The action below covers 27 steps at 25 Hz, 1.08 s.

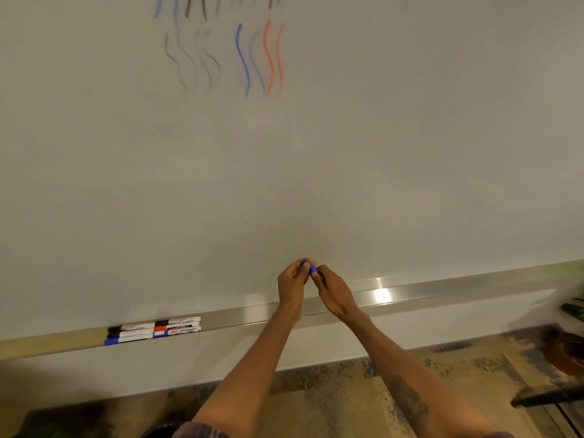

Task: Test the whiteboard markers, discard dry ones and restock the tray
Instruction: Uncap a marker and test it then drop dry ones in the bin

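A whiteboard (316,169) is observed filling most of the view. A mottled brown and dark floor (341,393) is seen below it. A metal tray (442,289) is fitted along the board's lower edge, with a bright glare spot right of centre. Wavy test strokes (221,58) are recorded near the top of the board: grey-black lines to the left, some faint, then two blue and two red.

Both forearms are extended toward the board at centre, above the tray. The left hand (292,282) and right hand (331,289) are brought together, fingertips meeting, and both are clamped on a blue marker (308,266) held just in front of the board. Only its blue end is visible; whether the cap is seated cannot be determined.

Six capped markers (154,330) are laid in the tray well to the left, in two end-to-end groups of three: black, black and blue caps, then black, red and blue.
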Motion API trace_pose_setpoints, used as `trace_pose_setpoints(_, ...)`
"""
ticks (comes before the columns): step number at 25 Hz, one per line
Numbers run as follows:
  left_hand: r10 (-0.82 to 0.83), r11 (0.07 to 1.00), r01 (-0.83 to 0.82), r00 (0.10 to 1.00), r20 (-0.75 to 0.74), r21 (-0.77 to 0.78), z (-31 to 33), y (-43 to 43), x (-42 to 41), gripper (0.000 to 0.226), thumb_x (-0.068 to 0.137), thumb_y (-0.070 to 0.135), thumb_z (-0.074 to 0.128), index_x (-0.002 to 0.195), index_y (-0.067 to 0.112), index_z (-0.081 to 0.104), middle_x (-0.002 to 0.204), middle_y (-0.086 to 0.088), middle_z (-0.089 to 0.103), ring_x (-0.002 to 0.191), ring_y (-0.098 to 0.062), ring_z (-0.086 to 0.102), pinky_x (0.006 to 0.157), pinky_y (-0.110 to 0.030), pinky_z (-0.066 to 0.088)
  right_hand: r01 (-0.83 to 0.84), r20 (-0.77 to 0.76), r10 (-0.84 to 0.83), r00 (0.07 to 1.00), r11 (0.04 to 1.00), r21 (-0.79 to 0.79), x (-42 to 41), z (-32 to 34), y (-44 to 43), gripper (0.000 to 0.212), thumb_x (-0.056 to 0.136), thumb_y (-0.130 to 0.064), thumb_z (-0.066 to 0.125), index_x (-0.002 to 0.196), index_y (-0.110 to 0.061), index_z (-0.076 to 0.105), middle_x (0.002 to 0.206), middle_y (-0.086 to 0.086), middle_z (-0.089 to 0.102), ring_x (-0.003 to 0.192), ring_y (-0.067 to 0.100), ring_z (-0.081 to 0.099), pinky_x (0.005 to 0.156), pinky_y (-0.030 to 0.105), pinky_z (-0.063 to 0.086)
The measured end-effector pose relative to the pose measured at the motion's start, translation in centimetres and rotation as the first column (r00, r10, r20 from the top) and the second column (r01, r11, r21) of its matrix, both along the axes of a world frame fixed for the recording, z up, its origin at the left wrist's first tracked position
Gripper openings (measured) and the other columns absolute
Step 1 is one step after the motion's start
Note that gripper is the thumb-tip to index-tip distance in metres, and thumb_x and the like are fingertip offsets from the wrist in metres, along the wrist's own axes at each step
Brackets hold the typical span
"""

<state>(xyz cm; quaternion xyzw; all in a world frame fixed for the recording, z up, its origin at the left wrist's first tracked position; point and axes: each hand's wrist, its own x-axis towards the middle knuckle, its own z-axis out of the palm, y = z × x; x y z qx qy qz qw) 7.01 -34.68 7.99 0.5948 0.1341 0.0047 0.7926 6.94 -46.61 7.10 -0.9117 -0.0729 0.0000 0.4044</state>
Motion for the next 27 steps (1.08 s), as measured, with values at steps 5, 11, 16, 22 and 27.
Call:
trace_pose_setpoints(5,0.006,0.999,-0.004,0.998,0.055,-0.041,2.3,2.0,-0.6,0.020,0.102,0.013,0.051,0.115,0.005,0.065,0.104,-0.005,0.073,0.099,-0.018,0.069,0.084,-0.021,0.057,0.052,0.087,-0.040,0.995,0.989,-0.136,-0.3,2.8,2.9,0.037,0.103,-0.053,0.034,0.117,-0.027,0.056,0.086,-0.009,0.066,0.079,0.014,0.063,0.072,0.034,0.050)
trace_pose_setpoints(11,0.050,0.994,-0.037,0.990,0.132,-0.100,5.1,3.8,-0.8,0.017,0.102,0.011,0.050,0.106,0.010,0.066,0.097,-0.002,0.075,0.106,-0.026,0.069,0.093,-0.033,0.056,0.141,0.152,-0.107,0.983,0.961,-0.236,-0.8,4.8,4.5,0.046,0.100,-0.059,0.033,0.101,-0.023,0.061,0.074,0.001,0.065,0.068,0.021,0.061,0.065,0.035,0.049)
trace_pose_setpoints(16,0.096,0.995,-0.092,0.952,0.290,-0.030,9.1,5.0,-0.8,0.015,0.100,0.016,0.056,0.108,0.010,0.067,0.104,-0.007,0.075,0.105,-0.022,0.070,0.100,-0.036,0.053,0.239,0.186,-0.250,0.950,0.968,0.080,-2.1,5.4,5.4,0.044,0.099,-0.055,0.042,0.078,-0.016,0.049,0.060,-0.006,0.048,0.054,0.010,0.046,0.056,0.030,0.040)
trace_pose_setpoints(22,0.238,0.958,-0.286,0.834,0.497,0.021,15.6,6.2,-0.9,0.021,0.099,0.021,0.058,0.117,0.011,0.062,0.110,-0.001,0.073,0.105,-0.010,0.069,0.096,-0.024,0.053,0.114,0.356,-0.303,0.884,0.879,0.463,0.1,13.2,6.9,0.037,0.104,-0.009,0.041,0.140,-0.014,0.048,0.095,0.003,0.054,0.075,0.001,0.054,0.069,0.019,0.045)
trace_pose_setpoints(27,0.255,0.905,-0.416,0.701,0.666,0.090,21.0,7.9,0.1,0.018,0.101,0.018,0.055,0.116,0.010,0.062,0.107,-0.002,0.071,0.102,-0.010,0.069,0.092,-0.022,0.052,-0.098,0.435,-0.295,0.850,0.724,0.683,0.4,22.2,8.4,0.032,0.102,-0.014,0.053,0.132,-0.015,0.061,0.103,0.009,0.069,0.086,0.018,0.071,0.087,0.029,0.057)
